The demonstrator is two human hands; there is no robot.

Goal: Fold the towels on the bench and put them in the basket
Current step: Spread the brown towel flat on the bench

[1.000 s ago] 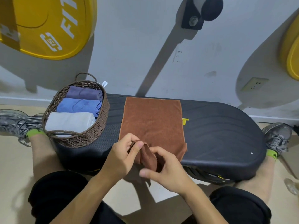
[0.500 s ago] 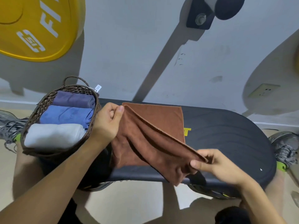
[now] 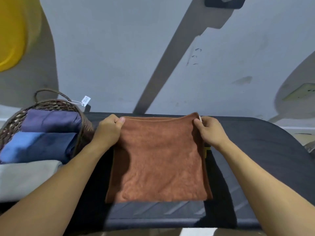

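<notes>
So both hands are clamped on the far edge of the brown towel [image 3: 158,159]: the left hand [image 3: 109,132] is pinched on the corner at about 10 o'clock, thumb on top, and the right hand [image 3: 208,131] is pinched on the corner at about 2 o'clock. The hands are held well apart, one at each end of that edge.

The towel is laid flat on the dark table [image 3: 264,150], pretty much dead centre, with two layers visible along the far edge and down the right side, so it's judged to be folded once already. At least one more fold is probably needed before it fits with the rest.

Handling-wise, it's judged to be light, soft and floppy, a fuzzy cloth with no stiffness at all, so it'll sag wherever it isn't supported. Corners are the place to be grabbed, both layers pinched together, or the lower layer gets left behind and the fold goes crooked.

Over at 9 o'clock the wicker basket [image 3: 85,123] is parked just beside the left hand, with a purple towel [image 3: 51,120], a blue towel [image 3: 39,147] and a grey towel [image 3: 25,178] already packed inside.
</notes>
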